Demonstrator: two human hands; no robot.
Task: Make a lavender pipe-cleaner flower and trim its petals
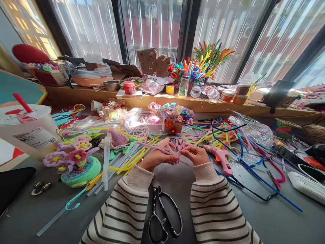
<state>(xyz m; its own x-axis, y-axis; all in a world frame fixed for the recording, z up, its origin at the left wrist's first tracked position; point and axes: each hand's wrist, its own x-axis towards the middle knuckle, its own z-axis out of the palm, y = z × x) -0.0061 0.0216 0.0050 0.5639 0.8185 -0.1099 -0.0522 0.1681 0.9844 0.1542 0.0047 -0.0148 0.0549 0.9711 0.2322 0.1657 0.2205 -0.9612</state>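
In the middle of the view, my left hand [158,157] pinches a pink-lilac pipe cleaner [151,146], whose long end sticks out to the left. My right hand [195,155] closes thumb and fingers on the same bent pipe cleaner, just right of the left fingertips. A short end points down to the right between the hands. Below them, black-handled scissors [162,213] lie between my striped sleeves, their blades partly hidden by the left cuff. A pink glue gun [220,159] lies right of my right hand.
Clear glue sticks [106,162] and a green base with fuzzy flowers [81,171] lie left. A lidded drink cup [30,132] stands at far left. Coloured pipe cleaners [233,135] spread right, with a dark cord [250,193]. Jars and a pipe-cleaner bunch [189,71] line the sill.
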